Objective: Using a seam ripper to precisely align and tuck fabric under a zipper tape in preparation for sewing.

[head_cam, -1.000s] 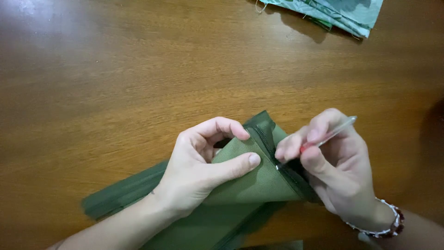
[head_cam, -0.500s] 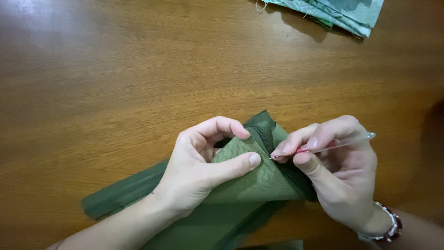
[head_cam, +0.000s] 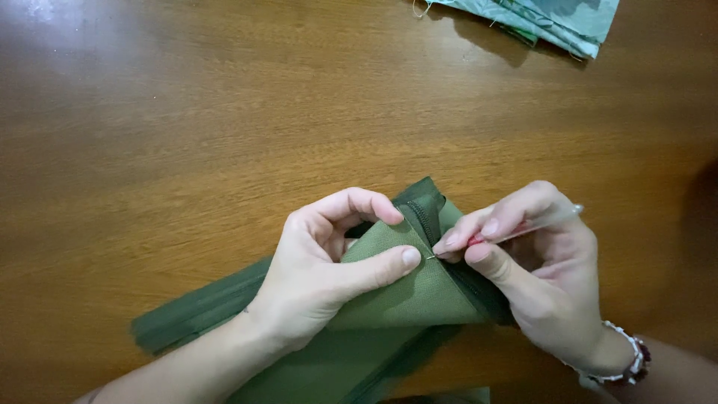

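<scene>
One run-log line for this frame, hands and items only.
left hand: pinches green fabric fold | right hand: holds clear-handled tool, tip at zipper seam | surface: wooden table | far: pale fabric

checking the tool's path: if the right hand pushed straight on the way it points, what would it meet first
The right hand points its thin tool leftward, so it would likely meet the folded green fabric at the zipper edge first, then the left hand's thumb just behind.

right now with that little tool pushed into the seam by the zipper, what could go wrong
1. The metal tip of the seam ripper sits right beside the left thumb, so a slip might prick it.
2. Pushed too hard, it could cut the green fabric or the zipper tape rather than only thread.
</scene>
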